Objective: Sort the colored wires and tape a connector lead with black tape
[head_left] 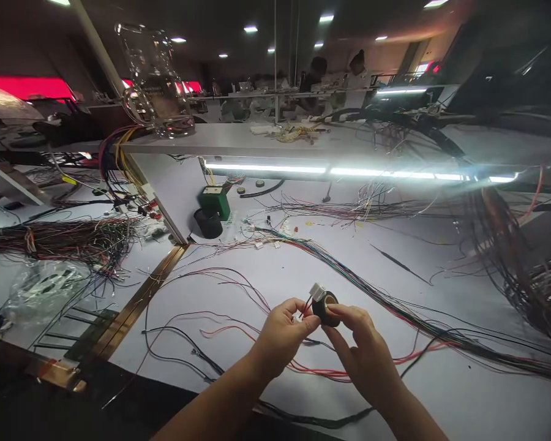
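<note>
Your left hand (282, 334) pinches wires (308, 303), your right hand (367, 346) holds tape (319, 311), and loose wires (195, 352) at lower left look undone.

A glass pitcher (160, 104) stands on the white shelf (224, 138)

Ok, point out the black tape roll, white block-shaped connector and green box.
Black tape roll (320, 309): head view, outer black winding.
White block-shaped connector (317, 291): head view, housing.
Green box (217, 201): head view, side wall.
</note>
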{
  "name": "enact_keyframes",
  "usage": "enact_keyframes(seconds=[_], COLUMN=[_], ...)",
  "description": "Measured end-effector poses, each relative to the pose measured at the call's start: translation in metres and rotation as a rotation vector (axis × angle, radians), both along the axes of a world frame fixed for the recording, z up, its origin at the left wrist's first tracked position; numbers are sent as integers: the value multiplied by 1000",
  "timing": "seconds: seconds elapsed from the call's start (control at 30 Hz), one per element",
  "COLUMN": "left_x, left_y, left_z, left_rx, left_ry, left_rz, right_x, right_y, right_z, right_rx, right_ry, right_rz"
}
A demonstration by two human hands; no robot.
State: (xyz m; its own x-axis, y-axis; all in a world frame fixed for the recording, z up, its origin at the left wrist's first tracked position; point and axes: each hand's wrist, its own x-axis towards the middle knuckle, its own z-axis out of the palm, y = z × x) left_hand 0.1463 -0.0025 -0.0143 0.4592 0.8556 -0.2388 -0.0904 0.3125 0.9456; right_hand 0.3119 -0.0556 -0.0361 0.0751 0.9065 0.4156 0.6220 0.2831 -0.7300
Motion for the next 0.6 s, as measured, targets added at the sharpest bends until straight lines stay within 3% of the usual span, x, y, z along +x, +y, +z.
enact_keyframes(seconds=[0.17,0.47,0.6], left_x=[0,-1,-2], left_y=[-1,2,5], left_z=[-2,-1,-1], left_rx=[-10,215,163], left_ry=[-52,-2,0], left_rz=[18,-6,-59], right_x=[3,1,3], right_y=[-1,-1,1], right_z=[0,8,14], right_rx=[2,88,162], right_ry=[4,-123,-216], right_rz=[-21,28,69])
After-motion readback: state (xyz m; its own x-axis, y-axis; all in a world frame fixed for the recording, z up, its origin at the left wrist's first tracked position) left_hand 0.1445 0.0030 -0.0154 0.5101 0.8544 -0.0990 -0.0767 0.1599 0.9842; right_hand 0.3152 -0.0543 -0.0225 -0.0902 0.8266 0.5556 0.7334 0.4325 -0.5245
